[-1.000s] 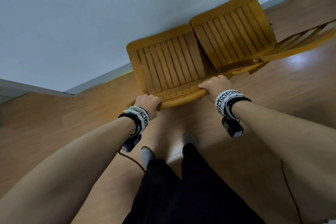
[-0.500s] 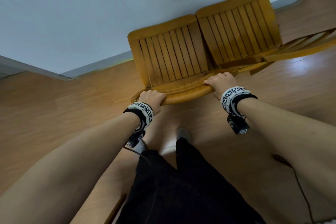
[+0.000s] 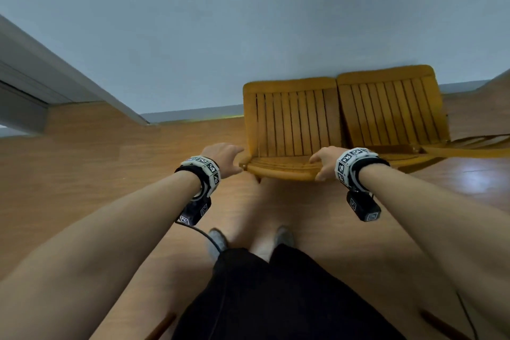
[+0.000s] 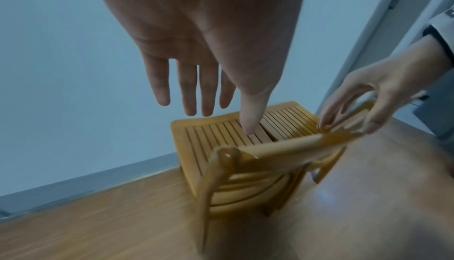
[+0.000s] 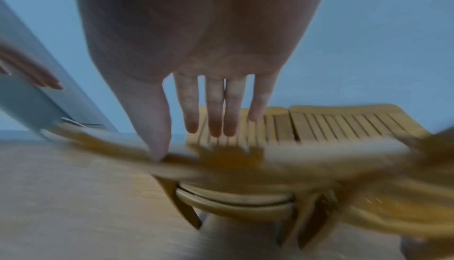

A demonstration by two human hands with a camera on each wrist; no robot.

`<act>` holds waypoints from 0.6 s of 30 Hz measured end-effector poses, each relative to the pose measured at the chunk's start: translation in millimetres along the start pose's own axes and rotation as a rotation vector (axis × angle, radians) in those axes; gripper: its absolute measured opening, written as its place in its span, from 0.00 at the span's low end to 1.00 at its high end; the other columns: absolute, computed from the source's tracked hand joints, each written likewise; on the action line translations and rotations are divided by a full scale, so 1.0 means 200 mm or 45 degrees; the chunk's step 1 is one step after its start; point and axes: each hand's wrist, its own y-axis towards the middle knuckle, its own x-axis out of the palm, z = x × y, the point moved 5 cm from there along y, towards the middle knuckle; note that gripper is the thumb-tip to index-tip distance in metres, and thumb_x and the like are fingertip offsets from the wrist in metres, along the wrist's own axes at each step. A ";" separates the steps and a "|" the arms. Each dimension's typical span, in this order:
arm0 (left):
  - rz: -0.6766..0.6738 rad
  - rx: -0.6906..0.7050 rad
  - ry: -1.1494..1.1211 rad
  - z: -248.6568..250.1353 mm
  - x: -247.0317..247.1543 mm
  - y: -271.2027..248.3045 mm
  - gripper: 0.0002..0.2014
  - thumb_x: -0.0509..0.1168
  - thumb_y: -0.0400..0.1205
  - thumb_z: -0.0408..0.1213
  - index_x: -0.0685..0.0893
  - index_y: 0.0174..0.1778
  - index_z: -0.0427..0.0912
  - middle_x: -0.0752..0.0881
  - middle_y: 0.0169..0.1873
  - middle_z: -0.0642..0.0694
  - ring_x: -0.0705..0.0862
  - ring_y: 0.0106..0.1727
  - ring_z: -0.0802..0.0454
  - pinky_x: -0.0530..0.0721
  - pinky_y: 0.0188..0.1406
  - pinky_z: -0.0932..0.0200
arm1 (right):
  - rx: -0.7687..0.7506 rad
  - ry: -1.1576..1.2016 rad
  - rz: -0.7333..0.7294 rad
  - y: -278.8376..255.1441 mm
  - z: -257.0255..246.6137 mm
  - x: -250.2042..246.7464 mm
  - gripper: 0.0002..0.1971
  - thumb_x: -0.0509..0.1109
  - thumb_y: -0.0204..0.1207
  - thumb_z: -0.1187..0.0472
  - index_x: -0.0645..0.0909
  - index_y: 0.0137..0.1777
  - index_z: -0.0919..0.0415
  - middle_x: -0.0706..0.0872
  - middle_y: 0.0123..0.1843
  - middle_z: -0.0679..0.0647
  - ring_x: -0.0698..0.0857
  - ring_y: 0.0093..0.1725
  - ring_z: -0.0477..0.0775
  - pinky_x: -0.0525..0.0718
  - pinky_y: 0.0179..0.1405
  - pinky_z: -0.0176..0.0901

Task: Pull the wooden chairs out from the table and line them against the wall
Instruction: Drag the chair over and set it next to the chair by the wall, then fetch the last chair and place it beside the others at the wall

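Observation:
Two wooden chairs with slatted seats stand side by side, seats toward the pale wall (image 3: 248,22). The left chair (image 3: 292,119) is in front of me, and its curved top rail (image 3: 284,171) faces me. The right chair (image 3: 389,110) touches its side. My left hand (image 3: 223,157) hovers just off the rail's left end with straight fingers (image 4: 186,89) and holds nothing. My right hand (image 3: 325,160) arches loosely over the rail's right part. Its fingers (image 5: 213,112) are straight, and its thumb (image 5: 157,138) touches the blurred rail (image 5: 221,159).
A grey door frame (image 3: 55,85) runs down the wall at the left. A grey baseboard (image 3: 193,114) meets the wooden floor (image 3: 96,174). My legs and socked feet (image 3: 218,240) stand just behind the left chair. The right chair's backrest (image 3: 469,146) reaches the right edge.
Both hands gripped the left chair's top rail before; now they have opened. The left hand has come off to the left. The chair now stands square beside the other one.

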 end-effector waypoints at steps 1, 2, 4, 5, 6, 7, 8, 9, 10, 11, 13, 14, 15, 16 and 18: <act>0.022 -0.028 -0.008 -0.06 -0.04 -0.05 0.32 0.67 0.82 0.55 0.71 0.82 0.50 0.81 0.73 0.48 0.81 0.70 0.46 0.85 0.57 0.50 | -0.026 -0.025 0.024 0.00 -0.08 -0.05 0.37 0.79 0.74 0.50 0.72 0.83 0.51 0.79 0.77 0.52 0.81 0.70 0.56 0.84 0.64 0.51; 0.044 -0.054 -0.016 -0.12 -0.07 -0.10 0.33 0.67 0.83 0.55 0.70 0.83 0.50 0.79 0.75 0.48 0.80 0.72 0.46 0.83 0.60 0.50 | -0.057 -0.061 0.057 0.00 -0.16 -0.12 0.35 0.77 0.76 0.49 0.71 0.83 0.52 0.79 0.77 0.52 0.81 0.71 0.56 0.84 0.64 0.52; 0.075 -0.124 -0.027 -0.25 -0.14 -0.21 0.33 0.66 0.83 0.56 0.69 0.83 0.50 0.78 0.76 0.49 0.78 0.74 0.47 0.82 0.63 0.49 | -0.126 -0.165 0.103 0.01 -0.36 -0.25 0.32 0.72 0.80 0.49 0.72 0.83 0.52 0.80 0.77 0.52 0.84 0.68 0.56 0.86 0.61 0.51; 0.086 -0.163 -0.037 -0.33 -0.17 -0.26 0.33 0.66 0.83 0.56 0.69 0.84 0.49 0.77 0.77 0.49 0.78 0.74 0.47 0.82 0.64 0.49 | -0.160 -0.218 0.120 0.01 -0.46 -0.31 0.30 0.70 0.80 0.49 0.72 0.83 0.51 0.80 0.76 0.52 0.85 0.66 0.56 0.87 0.60 0.51; 0.101 -0.203 -0.051 -0.41 -0.20 -0.32 0.33 0.66 0.84 0.56 0.69 0.84 0.49 0.77 0.77 0.49 0.77 0.75 0.47 0.81 0.66 0.48 | -0.194 -0.263 0.140 0.01 -0.57 -0.37 0.30 0.69 0.81 0.48 0.72 0.82 0.51 0.81 0.76 0.52 0.85 0.65 0.56 0.87 0.60 0.52; 0.118 -0.247 -0.063 -0.50 -0.22 -0.39 0.33 0.65 0.84 0.56 0.69 0.84 0.49 0.76 0.78 0.49 0.77 0.75 0.47 0.80 0.67 0.48 | -0.225 -0.303 0.160 0.01 -0.69 -0.44 0.29 0.69 0.80 0.48 0.73 0.82 0.50 0.80 0.76 0.52 0.85 0.66 0.56 0.87 0.61 0.53; 0.136 -0.290 -0.072 -0.58 -0.25 -0.45 0.33 0.65 0.83 0.56 0.69 0.84 0.49 0.76 0.78 0.49 0.76 0.76 0.47 0.80 0.68 0.47 | -0.253 -0.339 0.186 0.02 -0.80 -0.49 0.29 0.68 0.80 0.48 0.73 0.82 0.49 0.80 0.77 0.52 0.84 0.68 0.57 0.86 0.63 0.54; 0.147 -0.335 -0.084 -0.68 -0.27 -0.51 0.33 0.65 0.83 0.57 0.69 0.84 0.49 0.76 0.78 0.49 0.76 0.76 0.47 0.80 0.68 0.46 | -0.278 -0.374 0.212 0.03 -0.92 -0.54 0.29 0.68 0.80 0.48 0.73 0.82 0.48 0.79 0.78 0.53 0.83 0.70 0.58 0.85 0.65 0.55; 0.160 -0.386 -0.101 -0.78 -0.29 -0.59 0.33 0.65 0.83 0.58 0.69 0.84 0.50 0.77 0.77 0.49 0.77 0.75 0.46 0.81 0.68 0.45 | -0.307 -0.411 0.232 0.03 -1.04 -0.60 0.29 0.68 0.80 0.48 0.72 0.82 0.49 0.78 0.78 0.54 0.82 0.70 0.59 0.84 0.66 0.55; 0.173 -0.437 -0.118 -0.87 -0.31 -0.66 0.34 0.64 0.82 0.58 0.69 0.83 0.50 0.78 0.76 0.48 0.78 0.75 0.46 0.81 0.68 0.44 | -0.337 -0.446 0.250 0.03 -1.17 -0.64 0.29 0.68 0.80 0.49 0.72 0.82 0.49 0.78 0.78 0.55 0.82 0.70 0.59 0.83 0.66 0.54; 0.213 -0.525 -0.153 -1.07 -0.34 -0.82 0.34 0.64 0.82 0.59 0.68 0.84 0.51 0.78 0.76 0.48 0.78 0.74 0.45 0.82 0.67 0.44 | -0.404 -0.512 0.291 0.04 -1.44 -0.73 0.28 0.68 0.82 0.51 0.72 0.82 0.51 0.78 0.78 0.55 0.81 0.71 0.59 0.82 0.67 0.53; 0.240 -0.563 -0.172 -1.17 -0.35 -0.91 0.34 0.64 0.82 0.58 0.68 0.84 0.51 0.78 0.76 0.48 0.78 0.74 0.45 0.81 0.67 0.45 | -0.440 -0.538 0.316 0.04 -1.58 -0.77 0.28 0.67 0.82 0.53 0.71 0.83 0.51 0.77 0.79 0.54 0.80 0.73 0.59 0.81 0.70 0.53; 0.275 -0.603 -0.189 -1.27 -0.37 -1.01 0.33 0.65 0.83 0.57 0.69 0.83 0.51 0.78 0.76 0.48 0.77 0.75 0.46 0.81 0.68 0.45 | -0.476 -0.560 0.341 0.03 -1.73 -0.80 0.28 0.67 0.82 0.54 0.70 0.83 0.50 0.75 0.81 0.53 0.78 0.75 0.58 0.79 0.72 0.53; 0.313 -0.646 -0.204 -1.36 -0.38 -1.11 0.32 0.65 0.83 0.56 0.69 0.83 0.51 0.78 0.76 0.48 0.77 0.75 0.46 0.80 0.68 0.46 | -0.512 -0.582 0.364 0.03 -1.87 -0.83 0.29 0.67 0.82 0.54 0.70 0.84 0.50 0.74 0.82 0.52 0.77 0.77 0.58 0.79 0.72 0.53; 0.378 -0.743 -0.222 -1.55 -0.38 -1.31 0.32 0.65 0.83 0.56 0.69 0.83 0.51 0.77 0.76 0.48 0.76 0.75 0.46 0.79 0.68 0.47 | -0.588 -0.624 0.411 0.00 -2.17 -0.88 0.30 0.67 0.82 0.55 0.68 0.84 0.50 0.72 0.83 0.52 0.76 0.78 0.58 0.78 0.71 0.53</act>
